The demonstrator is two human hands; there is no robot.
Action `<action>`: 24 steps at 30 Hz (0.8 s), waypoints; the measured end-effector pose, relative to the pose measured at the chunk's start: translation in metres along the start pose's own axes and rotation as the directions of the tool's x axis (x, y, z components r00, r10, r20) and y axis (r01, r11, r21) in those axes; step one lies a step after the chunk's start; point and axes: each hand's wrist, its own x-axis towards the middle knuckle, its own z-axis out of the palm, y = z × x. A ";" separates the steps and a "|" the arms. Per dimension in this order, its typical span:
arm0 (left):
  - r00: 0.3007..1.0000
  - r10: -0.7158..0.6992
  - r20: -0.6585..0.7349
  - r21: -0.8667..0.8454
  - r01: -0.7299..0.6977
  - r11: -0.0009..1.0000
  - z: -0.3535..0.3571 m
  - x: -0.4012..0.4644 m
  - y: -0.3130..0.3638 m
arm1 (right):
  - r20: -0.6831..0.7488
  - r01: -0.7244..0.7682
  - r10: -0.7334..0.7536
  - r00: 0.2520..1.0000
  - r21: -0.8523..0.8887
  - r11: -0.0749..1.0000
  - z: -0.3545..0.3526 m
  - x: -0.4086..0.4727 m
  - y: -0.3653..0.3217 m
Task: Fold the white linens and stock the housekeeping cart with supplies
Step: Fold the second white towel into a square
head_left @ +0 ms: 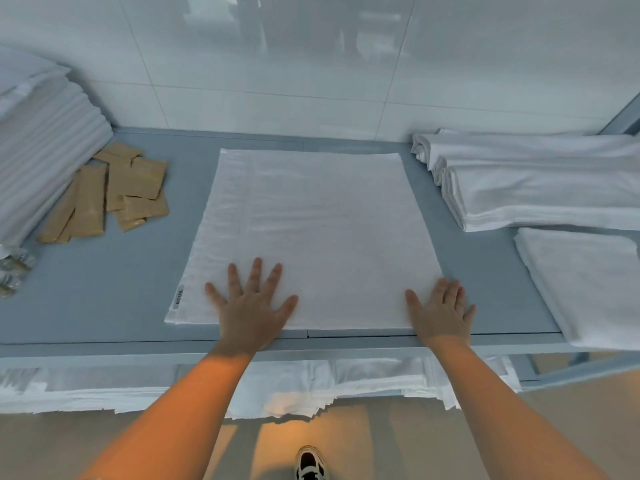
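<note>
A white linen (311, 220) lies spread flat in the middle of the grey-blue shelf top (104, 289), with a small label at its near left corner. My left hand (251, 306) presses flat on its near edge, fingers spread. At the near right corner of the linen my right hand (441, 313) rests flat, fingers apart. Neither hand holds anything.
A tall stack of folded white linens (41, 140) stands at the far left, with several tan paper packets (110, 188) beside it. Folded white linens (536, 181) and another folded piece (588, 285) lie on the right. More white cloth (277, 386) fills the shelf below. A white tiled wall stands behind.
</note>
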 end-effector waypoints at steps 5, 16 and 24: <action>1.000 0.011 -0.022 0.012 -0.011 1.000 0.000 0.000 -0.004 | -0.186 0.349 -0.373 0.909 -0.149 0.925 -0.016 0.021 -0.035; 0.992 0.090 -0.085 0.081 -0.083 0.993 -0.002 -0.008 -0.017 | 0.146 0.730 -0.722 0.677 -0.261 0.632 -0.013 0.068 -0.086; 0.996 0.090 0.002 0.065 -0.090 0.994 0.001 -0.039 -0.023 | 0.161 0.707 -0.694 0.702 -0.279 0.650 -0.014 0.027 -0.068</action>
